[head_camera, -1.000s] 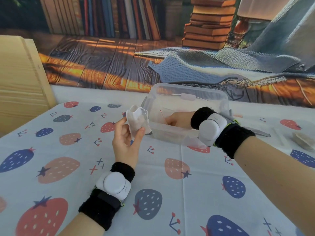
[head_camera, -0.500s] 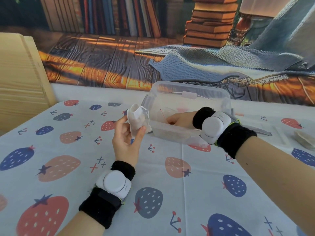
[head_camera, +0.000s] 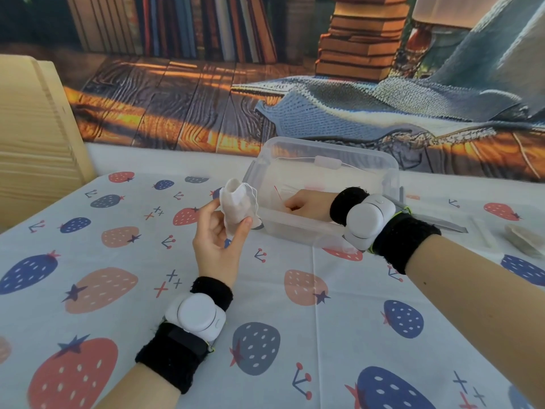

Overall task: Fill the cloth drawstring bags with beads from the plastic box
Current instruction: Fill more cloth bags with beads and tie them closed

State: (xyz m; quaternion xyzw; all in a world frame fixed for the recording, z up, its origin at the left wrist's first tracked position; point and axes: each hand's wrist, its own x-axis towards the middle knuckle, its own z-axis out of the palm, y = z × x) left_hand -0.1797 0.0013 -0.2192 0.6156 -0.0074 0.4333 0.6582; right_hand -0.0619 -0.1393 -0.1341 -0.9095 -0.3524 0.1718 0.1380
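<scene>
My left hand [head_camera: 216, 242] holds a small white cloth drawstring bag [head_camera: 239, 206] upright between thumb and fingers, its mouth up, just left of the clear plastic box [head_camera: 321, 231]. My right hand [head_camera: 306, 203] is down inside the box with its fingers curled towards the bottom. The frosted wall hides what the fingers touch, and I cannot make out beads. A thin red line [head_camera: 277, 192] shows inside the box near the fingers.
The table wears a cloth printed with strawberries [head_camera: 265, 320]. A wooden board [head_camera: 35, 137] stands at the left. At the right edge lie a beige cloth piece [head_camera: 523, 242] and a flat grey lid [head_camera: 436, 224] behind my right wrist. A printed backdrop hangs behind.
Almost nothing moved. My right hand stays in the box and my left hand keeps the bag in the same spot.
</scene>
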